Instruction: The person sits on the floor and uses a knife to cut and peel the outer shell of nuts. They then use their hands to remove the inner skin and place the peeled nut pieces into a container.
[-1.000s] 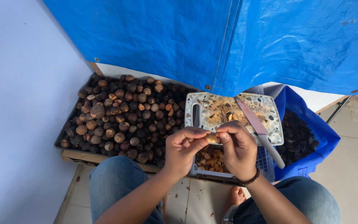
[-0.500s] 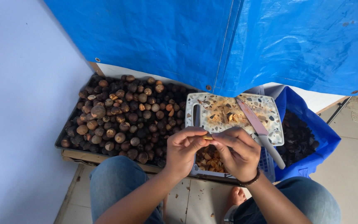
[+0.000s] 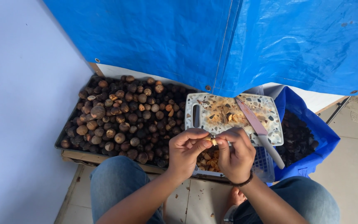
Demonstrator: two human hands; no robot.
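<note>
I have a small pale piece of nut (image 3: 213, 141) pinched between the fingertips of both hands, held just above the near edge of the cutting board (image 3: 270, 108). My left hand (image 3: 186, 152) closes on it from one side with thumb and forefinger, and my right hand (image 3: 237, 154) closes on it from the other, so both grips are shut tight on the same piece; it is too small for me to tell whether any shell is on it. Beneath my hands sits a white basket (image 3: 263, 164) with a small heap of yellowish kernels (image 3: 209, 159) in it, which I take to be the finished share, and it looks modest. The board is strewn with brown scraps and crumbs, and the knife (image 3: 258, 129) lies across it, its handle pointing toward my right knee, touched by neither hand. To my left the tray (image 3: 72, 152) is heaped full of whole brown nuts (image 3: 121, 118), so I judge that most of the work is left. To my right a blue bag (image 3: 311, 137) holds a dark pile (image 3: 297, 137), likely cast-off shells, though I cannot be sure.
</note>
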